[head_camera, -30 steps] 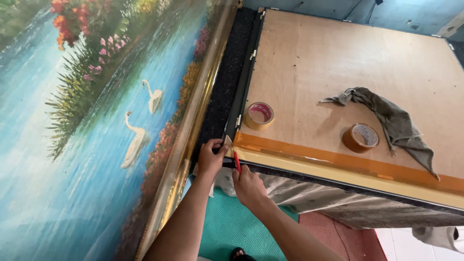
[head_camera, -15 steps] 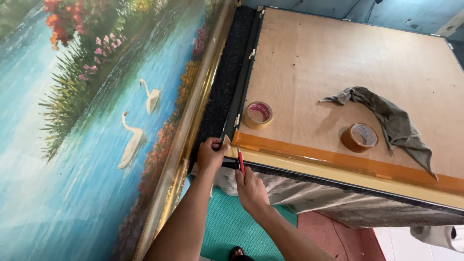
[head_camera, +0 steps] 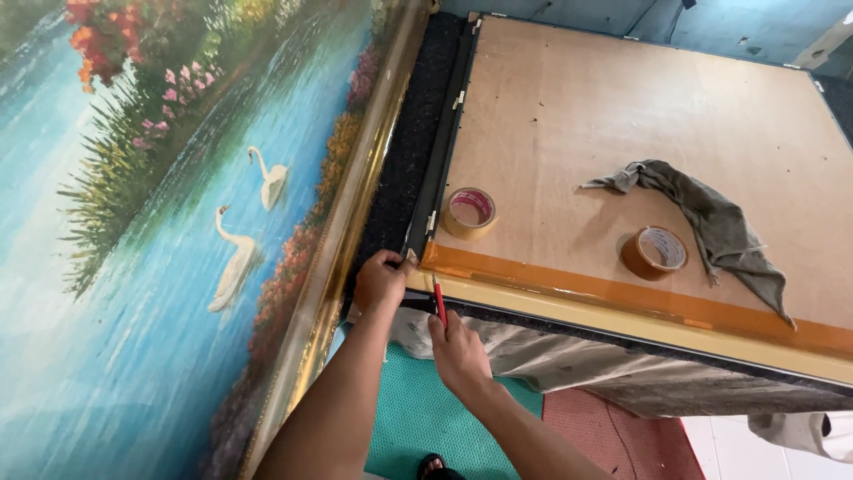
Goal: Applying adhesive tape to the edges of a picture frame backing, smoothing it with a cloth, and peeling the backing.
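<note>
Little has shifted since the earlier frames: both hands sit at the same near-left corner of the board, and the red tool has stayed upright between them, with the head camera now slightly nearer and tipped a touch to the right.

The left hand (head_camera: pixel 380 280) is curled shut over the corner of the frame backing board (head_camera: pixel 622 116), fingers pressed onto the end of the brown tape strip (head_camera: pixel 613 289) that runs along the board's near edge. The right hand (head_camera: pixel 455 351) is closed around a thin red-handled tool (head_camera: pixel 439 300) (a small cutter, by the look of it, though the blade is too small to make out), held just beside the left hand.

As a judgement, the step in hand is trimming or finishing the tape end at that corner. It calls for the left hand to keep the strip flat while the right draws the tool across the strip's width, staying on the tape and off the dark frame rail (head_camera: pixel 442 142).

The tool's long axis runs near to far, tip pointing away from the person toward the tape. The strip's long axis lies left to right along the near edge, dropping slightly to the right in the picture.

Further in on the board lie two tape rolls, one near the corner (head_camera: pixel 468 212) and one to the right (head_camera: pixel 653 252), with a grey cloth (head_camera: pixel 702 213) draped by the second. A large swan painting (head_camera: pixel 178 231) in a gilt frame stands close on the left.
</note>
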